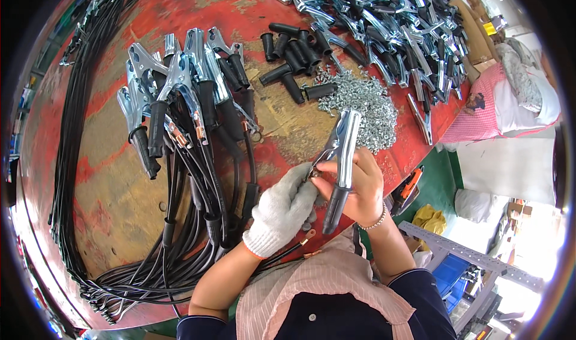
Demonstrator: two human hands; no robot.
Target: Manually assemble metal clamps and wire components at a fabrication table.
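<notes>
A silvery metal spring clamp (348, 142) with a black handle sleeve (337, 211) is held over the table's near edge. My left hand (285, 205), in a whitish knit glove, is closed around the clamp's other arm, most of which it hides. My bare right hand (360, 187), with a beaded bracelet, reaches in behind the clamp. Its thumb and index finger pinch at the glove's fingertips, on a small part too hidden to name. Below the glove, a black cable ends in a copper lug (309, 235).
Finished-looking clamps on black cables (180, 70) lie at left, their cables bundled along the table (120, 214). Black sleeves (294, 55) and a heap of small metal fasteners (363, 106) lie beyond my hands. Many loose clamps (390, 28) pile at far right. Shelving (468, 250) stands right.
</notes>
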